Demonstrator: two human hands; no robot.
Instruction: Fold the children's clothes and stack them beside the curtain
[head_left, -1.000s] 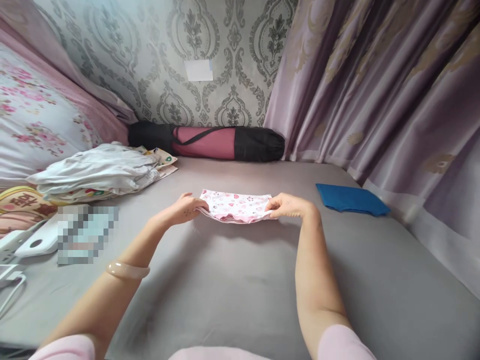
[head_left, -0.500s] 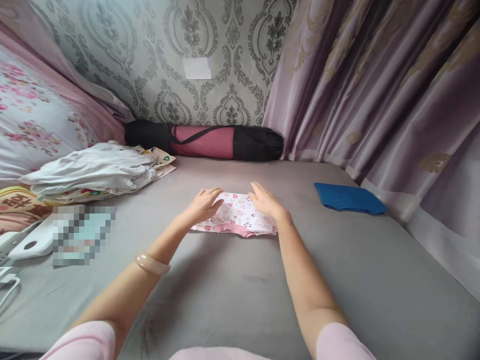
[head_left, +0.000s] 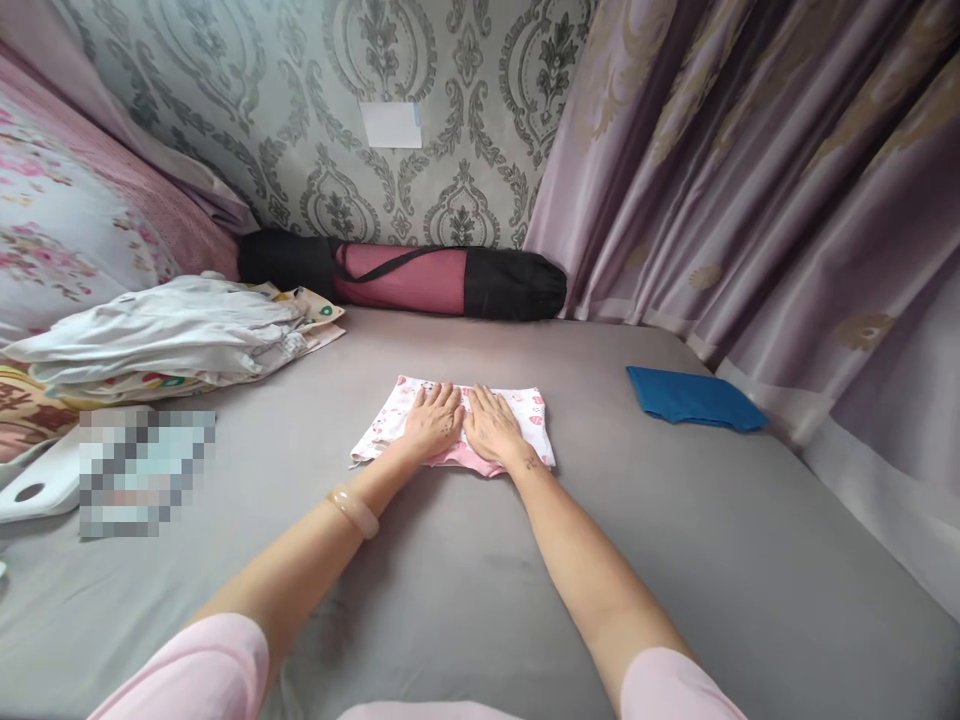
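Note:
A folded white garment [head_left: 382,427] with a pink and red print lies on the grey bed sheet [head_left: 465,600] in front of me. Its pink neckband faces my body. My left hand [head_left: 435,418] rests flat on the middle of the cloth, fingers stretched out away from me. Right beside it, my right hand [head_left: 491,422] lies flat too, palm down, the thumbs close together. Both hands cover the centre of the garment, and its two side ends show. A pale bangle [head_left: 354,511] circles my left wrist.
A folded blue garment [head_left: 694,398] lies to the right. On the left are a pile of white clothes [head_left: 165,325], a white board-like object with a hole [head_left: 45,475] and a blurred-out item [head_left: 146,475]. A rolled bag [head_left: 405,280] lies along the wall beside the curtain [head_left: 675,170].
Both hands have come from the garment's sides to its middle and now press flat on it. The garment's left part, formerly covered, now shows. The view has shifted slightly.

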